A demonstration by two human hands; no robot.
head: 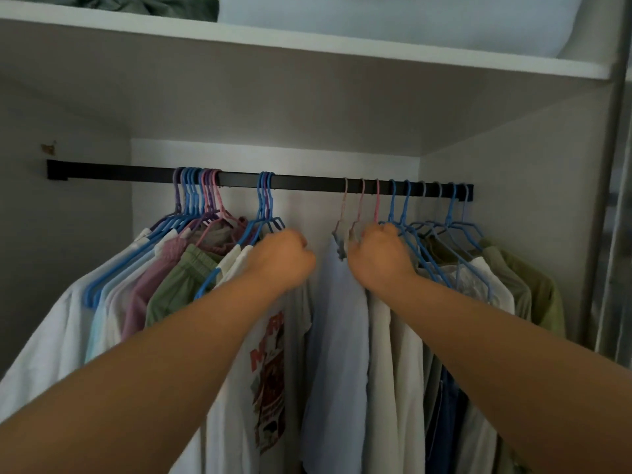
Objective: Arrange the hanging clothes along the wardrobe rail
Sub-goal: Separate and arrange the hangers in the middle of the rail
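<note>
A black wardrobe rail (301,181) runs across the head view. Several hangers bunch tightly at its left (198,193), carrying white, mauve and green clothes. Two blue hangers (266,200) hang apart in the middle, carrying a white printed T-shirt (266,371). My left hand (284,258) is closed on the shoulder of those blue hangers. To the right hang pink hangers (359,206) with a pale blue shirt (338,323), then several spaced blue and white hangers (427,213) with white and olive clothes. My right hand (379,254) is closed on the pink hangers' lower part.
A white shelf (307,42) sits above the rail, holding folded dark green fabric (150,6) and pale bedding (393,18). The wardrobe's right wall (513,172) and a grey door frame (612,200) stand close to the last hangers. Rail at far left (102,171) is bare.
</note>
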